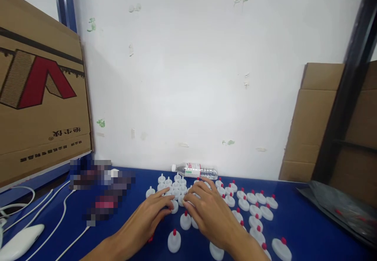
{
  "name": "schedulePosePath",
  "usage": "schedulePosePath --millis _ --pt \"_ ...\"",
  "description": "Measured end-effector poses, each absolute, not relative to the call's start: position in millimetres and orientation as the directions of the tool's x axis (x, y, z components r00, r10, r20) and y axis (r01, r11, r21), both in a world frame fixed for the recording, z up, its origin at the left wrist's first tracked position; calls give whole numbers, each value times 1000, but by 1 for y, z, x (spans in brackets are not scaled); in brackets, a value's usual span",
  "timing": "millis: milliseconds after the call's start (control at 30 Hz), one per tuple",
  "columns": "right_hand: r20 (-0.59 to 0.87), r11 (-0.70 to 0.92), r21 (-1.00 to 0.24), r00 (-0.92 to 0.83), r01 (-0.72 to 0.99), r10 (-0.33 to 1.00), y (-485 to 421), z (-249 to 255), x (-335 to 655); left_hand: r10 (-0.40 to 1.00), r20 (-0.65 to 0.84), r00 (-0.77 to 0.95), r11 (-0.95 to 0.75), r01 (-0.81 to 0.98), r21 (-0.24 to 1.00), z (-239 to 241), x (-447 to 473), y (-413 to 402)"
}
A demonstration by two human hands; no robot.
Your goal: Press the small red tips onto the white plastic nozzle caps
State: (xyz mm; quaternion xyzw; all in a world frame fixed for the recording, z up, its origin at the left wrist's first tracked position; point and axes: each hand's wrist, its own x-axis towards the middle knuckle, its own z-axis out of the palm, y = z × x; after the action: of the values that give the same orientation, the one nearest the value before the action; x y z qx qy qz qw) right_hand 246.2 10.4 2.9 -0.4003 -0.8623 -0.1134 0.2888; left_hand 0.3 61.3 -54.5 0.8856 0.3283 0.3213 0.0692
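Observation:
Several round white plastic lids with narrow nozzles [150, 191] stand close together on the blue tabletop. My left hand [154, 210] is at their near side, its fingers bent inward and its thumb tucked beneath. Anything at those fingertips is too small to name. Just past them sits a white lid [174, 207]. My right hand [212, 210] arches over more lids with its fingers apart, fingertips close to the group; its palm hides some of them. Red-tipped lids [257, 235] spread out on the right, and one red-tipped lid [174, 241] stands in front, between my forearms. A small red piece [150, 238] shows under my left wrist.
A clear plastic bottle [194, 171] lies along the white wall. White cables [64, 210] and a white device [22, 242] are at left, below a large printed carton [41, 80]. A grey plastic bag [341, 210] lies at right, near folded cardboard [312, 123].

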Motion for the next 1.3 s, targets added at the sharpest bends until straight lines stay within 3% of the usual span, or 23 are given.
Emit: schedulePosePath --millis 167,467,800,933,1133,1300 --pt "601 658 1 -527 753 602 13 -1 249 602 568 561 -793 504 343 -49 3 56" --pt "593 655 25 -539 755 598 12 -2 248 758 394 520 -648 524 553 -31 8 44" --pt "658 600 28 -466 800 591 16 4 257 797 284 532 -595 615 518 -22 6 35" --pt "660 597 25 -462 802 592 16 4 258 789 304 533 -609 617 498 -30 5 37" --pt "599 641 -43 -494 766 630 10 3 252 578 610 542 -814 433 387 -35 5 37" --pt "530 687 -176 -520 705 670 -2 -2 239 207 852 482 -968 226 107 -20 7 29"
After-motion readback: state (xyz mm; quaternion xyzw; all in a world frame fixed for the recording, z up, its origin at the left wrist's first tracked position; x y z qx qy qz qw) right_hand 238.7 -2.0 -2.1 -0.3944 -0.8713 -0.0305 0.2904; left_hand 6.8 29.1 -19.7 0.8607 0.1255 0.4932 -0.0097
